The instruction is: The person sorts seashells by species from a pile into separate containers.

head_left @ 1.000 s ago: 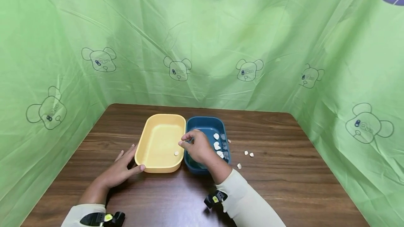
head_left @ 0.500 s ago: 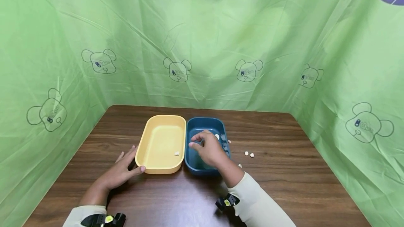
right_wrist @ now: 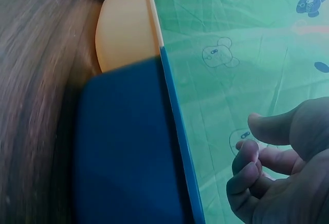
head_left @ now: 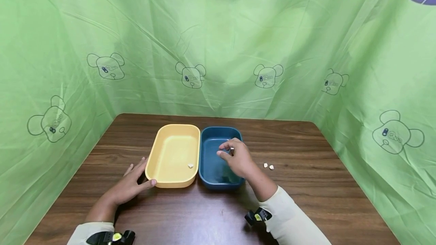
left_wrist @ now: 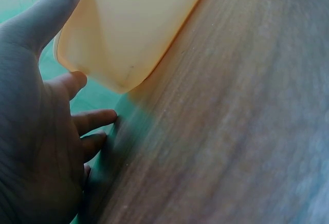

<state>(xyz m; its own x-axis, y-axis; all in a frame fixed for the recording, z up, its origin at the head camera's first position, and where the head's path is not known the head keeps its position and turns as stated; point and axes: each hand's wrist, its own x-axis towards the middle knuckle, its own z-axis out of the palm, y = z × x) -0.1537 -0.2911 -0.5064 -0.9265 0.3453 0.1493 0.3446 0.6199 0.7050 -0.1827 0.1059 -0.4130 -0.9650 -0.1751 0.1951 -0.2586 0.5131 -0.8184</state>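
A shallow yellow tray (head_left: 173, 150) lies on the table beside a blue tray (head_left: 214, 173). My left hand (head_left: 127, 186) rests at the yellow tray's near left corner. In the left wrist view, its thumb (left_wrist: 54, 11) lies along the rim and another fingertip touches the wall. One small white, pebble-like piece (head_left: 190, 166) sits inside the yellow tray. Over the blue tray hovers my right hand (head_left: 238, 160), thumb and forefinger apart, with nothing visible between them. This hand hides the blue tray's right part, where a sliver of white shows past the fingers.
Two small white pieces (head_left: 268, 166) lie on the wooden table (head_left: 306, 192), right of the blue tray. Behind and at both sides hangs a green cloth (head_left: 218, 41) with printed bear heads. Both wrists carry black strapped cameras (head_left: 257, 216).
My right hand has moved rightward from the edge between the trays, across the blue tray, now covering the white pieces seen there before. My left hand has stayed put.
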